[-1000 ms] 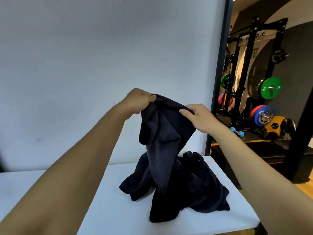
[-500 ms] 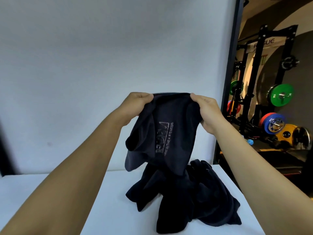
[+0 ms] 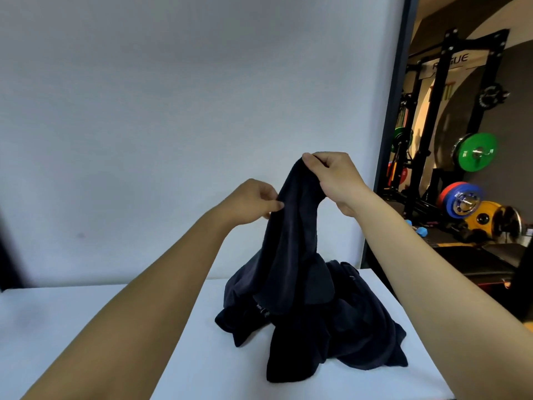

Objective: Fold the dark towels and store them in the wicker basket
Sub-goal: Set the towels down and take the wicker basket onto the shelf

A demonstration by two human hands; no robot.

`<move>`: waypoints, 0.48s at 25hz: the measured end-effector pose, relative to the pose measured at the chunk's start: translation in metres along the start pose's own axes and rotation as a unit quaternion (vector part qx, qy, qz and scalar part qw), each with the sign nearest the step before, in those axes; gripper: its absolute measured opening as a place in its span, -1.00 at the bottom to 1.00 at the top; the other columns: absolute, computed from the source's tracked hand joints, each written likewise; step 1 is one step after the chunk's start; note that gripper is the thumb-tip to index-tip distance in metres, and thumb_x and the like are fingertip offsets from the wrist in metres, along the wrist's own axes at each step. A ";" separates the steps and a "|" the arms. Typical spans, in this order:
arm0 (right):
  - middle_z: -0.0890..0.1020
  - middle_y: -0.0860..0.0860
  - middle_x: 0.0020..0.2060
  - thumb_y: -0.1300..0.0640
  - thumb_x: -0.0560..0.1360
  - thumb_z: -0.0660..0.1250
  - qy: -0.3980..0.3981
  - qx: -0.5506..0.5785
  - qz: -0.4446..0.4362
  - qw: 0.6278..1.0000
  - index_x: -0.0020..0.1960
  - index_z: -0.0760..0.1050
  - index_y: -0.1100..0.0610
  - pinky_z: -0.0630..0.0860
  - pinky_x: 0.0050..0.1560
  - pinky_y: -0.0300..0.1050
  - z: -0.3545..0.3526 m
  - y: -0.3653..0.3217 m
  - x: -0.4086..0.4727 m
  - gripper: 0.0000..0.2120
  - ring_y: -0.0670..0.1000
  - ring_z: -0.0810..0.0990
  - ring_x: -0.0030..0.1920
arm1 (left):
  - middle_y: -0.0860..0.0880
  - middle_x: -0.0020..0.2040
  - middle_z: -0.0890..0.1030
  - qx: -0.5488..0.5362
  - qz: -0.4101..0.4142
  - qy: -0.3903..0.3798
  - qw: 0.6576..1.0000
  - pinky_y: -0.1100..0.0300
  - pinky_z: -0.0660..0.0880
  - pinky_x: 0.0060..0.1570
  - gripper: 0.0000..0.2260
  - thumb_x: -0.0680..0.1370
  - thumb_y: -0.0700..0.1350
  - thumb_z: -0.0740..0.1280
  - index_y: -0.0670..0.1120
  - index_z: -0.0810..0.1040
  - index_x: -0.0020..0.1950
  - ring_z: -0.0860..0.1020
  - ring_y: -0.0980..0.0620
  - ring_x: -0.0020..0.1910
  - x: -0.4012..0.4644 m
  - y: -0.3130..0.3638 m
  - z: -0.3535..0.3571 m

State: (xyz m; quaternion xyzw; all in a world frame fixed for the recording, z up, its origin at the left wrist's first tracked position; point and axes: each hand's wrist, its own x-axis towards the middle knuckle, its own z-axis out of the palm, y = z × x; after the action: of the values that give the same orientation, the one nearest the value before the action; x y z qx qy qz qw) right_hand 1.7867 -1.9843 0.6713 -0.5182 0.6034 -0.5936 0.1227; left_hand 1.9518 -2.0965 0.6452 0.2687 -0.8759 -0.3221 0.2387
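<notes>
A dark towel (image 3: 291, 226) hangs bunched in the air above a heap of dark towels (image 3: 340, 327) on the white table (image 3: 202, 356). My right hand (image 3: 334, 177) grips the towel's top end, held highest. My left hand (image 3: 251, 202) pinches the towel's left edge a little lower. The towel's lower part drapes onto the heap. No wicker basket is in view.
A white wall stands behind the table. The table's right edge runs close to the heap. Beyond a dark door frame (image 3: 386, 157) at the right is a black weight rack (image 3: 444, 116) with green, blue and yellow plates.
The towel was spread between both hands with its logo showing; now it hangs bunched. My right hand has risen and my left hand has dropped lower on the edge.
</notes>
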 end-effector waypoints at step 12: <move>0.67 0.04 -0.06 0.14 0.69 0.16 0.277 0.168 0.051 0.945 -0.05 0.63 0.10 0.69 -0.11 -0.03 -0.018 0.051 -0.017 -0.71 0.03 0.67 -0.07 | -0.04 -0.19 0.55 -0.149 -0.004 0.300 0.942 0.27 0.43 -0.28 -0.90 0.68 -0.12 0.18 -0.04 0.42 -0.02 0.44 0.07 -0.31 -0.007 -0.026 0.039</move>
State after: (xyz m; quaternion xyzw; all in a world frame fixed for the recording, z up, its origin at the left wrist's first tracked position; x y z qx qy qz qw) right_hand 1.7559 -1.9731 0.6250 -0.2742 0.5307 -0.7993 0.0660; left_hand 1.9417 -2.0919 0.5989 0.3179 -0.7045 -0.3546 0.5262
